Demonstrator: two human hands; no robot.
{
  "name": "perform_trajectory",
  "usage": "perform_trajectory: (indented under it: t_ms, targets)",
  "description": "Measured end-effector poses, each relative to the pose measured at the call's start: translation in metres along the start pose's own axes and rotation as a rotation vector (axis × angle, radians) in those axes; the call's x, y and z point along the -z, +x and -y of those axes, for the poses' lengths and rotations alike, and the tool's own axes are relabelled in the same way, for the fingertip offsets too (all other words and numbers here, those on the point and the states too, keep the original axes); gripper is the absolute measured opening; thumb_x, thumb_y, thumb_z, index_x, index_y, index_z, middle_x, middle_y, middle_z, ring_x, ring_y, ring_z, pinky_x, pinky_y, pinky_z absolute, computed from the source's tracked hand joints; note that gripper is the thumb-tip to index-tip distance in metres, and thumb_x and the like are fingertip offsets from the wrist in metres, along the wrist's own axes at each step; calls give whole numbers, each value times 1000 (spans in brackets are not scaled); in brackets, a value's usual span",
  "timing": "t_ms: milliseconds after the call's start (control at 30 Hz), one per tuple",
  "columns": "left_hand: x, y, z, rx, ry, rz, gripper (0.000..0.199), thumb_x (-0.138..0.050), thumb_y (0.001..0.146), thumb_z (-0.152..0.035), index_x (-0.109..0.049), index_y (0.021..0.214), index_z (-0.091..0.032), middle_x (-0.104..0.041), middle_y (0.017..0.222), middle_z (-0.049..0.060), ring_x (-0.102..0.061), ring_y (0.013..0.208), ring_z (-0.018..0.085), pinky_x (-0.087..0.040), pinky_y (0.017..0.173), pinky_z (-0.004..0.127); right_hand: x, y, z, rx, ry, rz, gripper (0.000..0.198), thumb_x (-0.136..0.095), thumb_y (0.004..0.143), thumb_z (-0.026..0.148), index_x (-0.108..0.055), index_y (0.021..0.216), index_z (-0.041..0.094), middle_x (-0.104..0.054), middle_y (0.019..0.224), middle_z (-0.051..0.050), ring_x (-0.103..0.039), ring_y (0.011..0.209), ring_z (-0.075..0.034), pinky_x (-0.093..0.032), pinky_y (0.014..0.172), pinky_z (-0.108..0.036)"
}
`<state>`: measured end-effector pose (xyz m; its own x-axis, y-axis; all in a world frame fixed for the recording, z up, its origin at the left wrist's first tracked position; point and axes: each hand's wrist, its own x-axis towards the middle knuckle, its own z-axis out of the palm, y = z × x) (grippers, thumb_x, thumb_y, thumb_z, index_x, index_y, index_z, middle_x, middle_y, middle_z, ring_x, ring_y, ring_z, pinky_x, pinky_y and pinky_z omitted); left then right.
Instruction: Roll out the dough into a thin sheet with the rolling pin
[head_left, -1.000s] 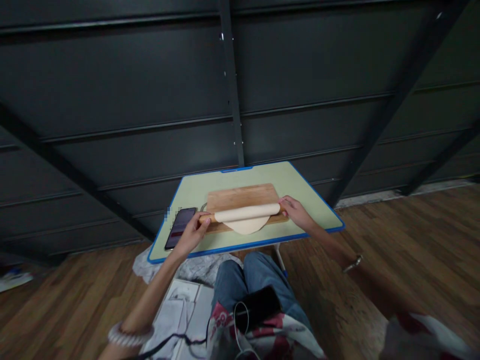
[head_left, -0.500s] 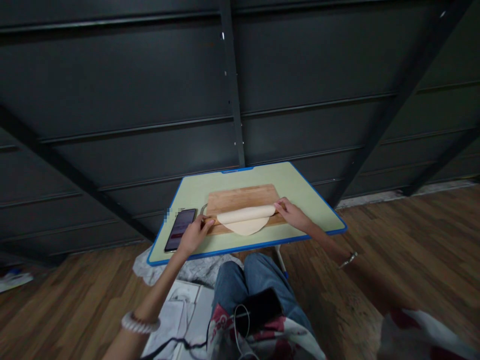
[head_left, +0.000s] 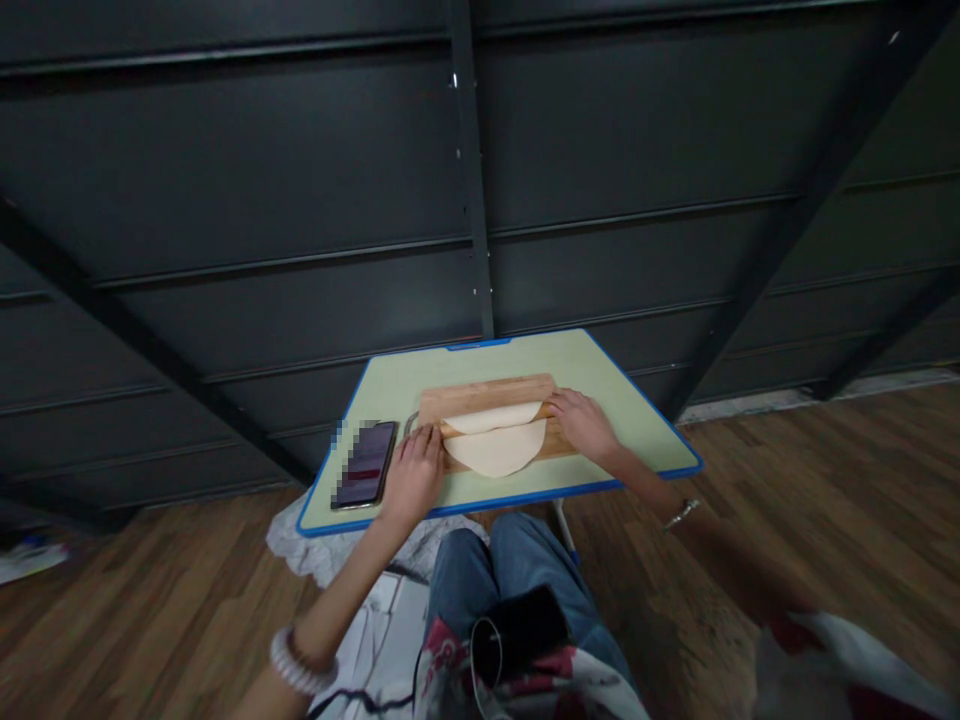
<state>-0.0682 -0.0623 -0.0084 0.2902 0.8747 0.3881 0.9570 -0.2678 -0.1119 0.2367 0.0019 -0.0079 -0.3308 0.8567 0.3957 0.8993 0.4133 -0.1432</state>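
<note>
A round, flat sheet of pale dough (head_left: pixel 499 452) lies on a wooden cutting board (head_left: pixel 487 389). Across it runs a thin wooden rolling pin (head_left: pixel 547 410), with dough showing on its near and far sides. My left hand (head_left: pixel 417 470) is closed over the pin's left end, fingers bent and knuckles up. At the opposite end, my right hand (head_left: pixel 585 424) curls its fingers over the pin. Both palms hide the tips of the pin.
The board rests on a light green folding table (head_left: pixel 630 420) with a blue edge. A phone (head_left: pixel 367 465) lies left of my left hand. Another dark phone (head_left: pixel 521 635) with a white cable is on my lap. A dark panelled wall (head_left: pixel 337 150) stands behind the table.
The dough that was wrapped round the rolling pin now lies more open, and the pin's wood shows. Both hands went from pinching the ends to lying over them.
</note>
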Motion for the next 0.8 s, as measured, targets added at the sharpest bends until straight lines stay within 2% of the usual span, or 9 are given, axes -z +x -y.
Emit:
perform_trajectory:
  t_ms: [100,233,333,533,633,800]
  targets:
    - [-11,3,-3,23,-14,41,51,-26,93,-30,-39,134,-2,-42,139,19,-36,130,27,-29,107,43,-10,3,5,61,-16,34,43,-23,95,18,-52,125,12,-52,132,-12,-42,125,-21,-26,107,-39]
    - [-21,23,-4,141,-19,140,60,-22,93,-38,-30,139,0,-30,146,19,-24,136,29,-23,110,46,-28,17,6,-23,-6,84,54,-18,97,35,-39,136,6,-40,142,-16,-29,134,-23,-22,109,-41]
    - [-29,46,-4,230,-16,199,66,-20,93,-43,-25,140,3,-24,147,22,-21,137,31,-21,110,47,-35,35,5,-96,-19,129,64,-13,96,45,-36,138,4,-35,144,-18,-24,136,-25,-19,109,-43]
    - [-46,88,5,224,-26,187,68,-18,92,-47,-27,140,2,-29,146,21,-25,136,29,-15,112,46,-37,75,9,-215,-93,99,69,-14,94,51,-47,128,2,-47,134,-22,-34,130,-29,-14,108,-46]
    - [-51,106,11,244,-67,210,69,-15,92,-49,-30,140,-2,-30,146,19,-26,136,27,-14,112,46,-37,93,9,-248,-99,118,62,-15,95,48,-55,118,6,-57,122,-21,-45,120,-28,-18,105,-47]
    - [-54,130,18,269,-97,263,66,-15,91,-52,-41,135,-9,-39,142,16,-32,133,25,-18,111,44,-41,119,2,-300,-81,241,59,-15,95,48,-56,115,10,-61,116,-19,-54,111,-27,-32,96,-42]
